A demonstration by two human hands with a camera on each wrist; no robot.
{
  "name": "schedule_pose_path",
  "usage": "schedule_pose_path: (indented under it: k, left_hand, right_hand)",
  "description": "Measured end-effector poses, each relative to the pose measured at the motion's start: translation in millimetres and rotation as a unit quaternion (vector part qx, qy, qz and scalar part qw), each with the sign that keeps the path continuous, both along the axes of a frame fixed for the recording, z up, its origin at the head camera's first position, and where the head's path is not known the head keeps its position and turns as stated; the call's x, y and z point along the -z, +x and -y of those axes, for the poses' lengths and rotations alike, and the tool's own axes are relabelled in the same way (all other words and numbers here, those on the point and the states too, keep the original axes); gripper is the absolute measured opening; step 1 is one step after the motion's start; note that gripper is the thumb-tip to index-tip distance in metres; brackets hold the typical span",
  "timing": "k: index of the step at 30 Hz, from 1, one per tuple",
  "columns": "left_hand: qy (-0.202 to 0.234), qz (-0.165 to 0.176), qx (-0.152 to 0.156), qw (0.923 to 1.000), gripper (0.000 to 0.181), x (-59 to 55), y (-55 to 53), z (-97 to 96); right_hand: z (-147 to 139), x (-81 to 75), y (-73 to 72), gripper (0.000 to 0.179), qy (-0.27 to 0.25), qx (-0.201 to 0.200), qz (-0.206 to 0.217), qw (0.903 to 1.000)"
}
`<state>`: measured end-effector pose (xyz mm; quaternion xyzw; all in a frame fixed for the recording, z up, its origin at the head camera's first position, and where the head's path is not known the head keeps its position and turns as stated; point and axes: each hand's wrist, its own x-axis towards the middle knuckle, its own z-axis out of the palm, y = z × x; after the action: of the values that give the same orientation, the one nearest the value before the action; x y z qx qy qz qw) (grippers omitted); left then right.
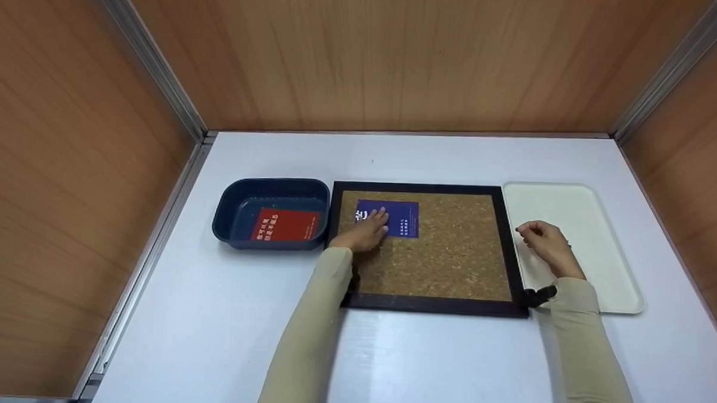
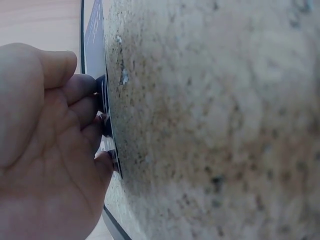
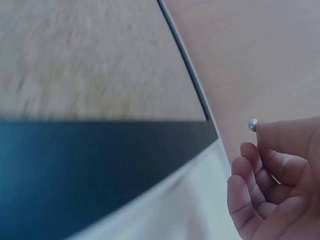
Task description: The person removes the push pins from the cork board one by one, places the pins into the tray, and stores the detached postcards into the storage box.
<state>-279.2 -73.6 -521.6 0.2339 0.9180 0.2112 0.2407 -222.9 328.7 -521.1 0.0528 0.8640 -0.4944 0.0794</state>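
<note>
A framed cork board [image 1: 452,252] lies flat on the white table, with a blue-purple card [image 1: 407,214] on its upper left part. My left hand [image 1: 364,233] rests on that card, its fingertips pressing it against the cork. In the left wrist view the left hand [image 2: 50,135] touches the card's face with slightly bent fingers. Over the left side of a pale tray, my right hand [image 1: 548,247] pinches something tiny. The right wrist view shows it as a small silvery thumbtack [image 3: 252,123] at the thumb tip; its point is hard to make out.
Left of the board stands a dark blue basin [image 1: 275,184] with a red card [image 1: 295,224] inside. The pale tray [image 1: 609,282] lies along the board's right side; its contents are too small to tell. Wooden panels [image 1: 399,60] enclose the table at the back and sides.
</note>
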Motion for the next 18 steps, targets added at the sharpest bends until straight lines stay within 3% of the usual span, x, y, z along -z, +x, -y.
schedule_pose_path:
  k: [18]
  left_hand:
    - [0.007,0.007,-0.002,0.9999,0.052,1.2,-0.4,0.5]
  right_hand:
    - [-35.3,8.8,21.6,0.053,0.03,0.032,0.032,0.9985]
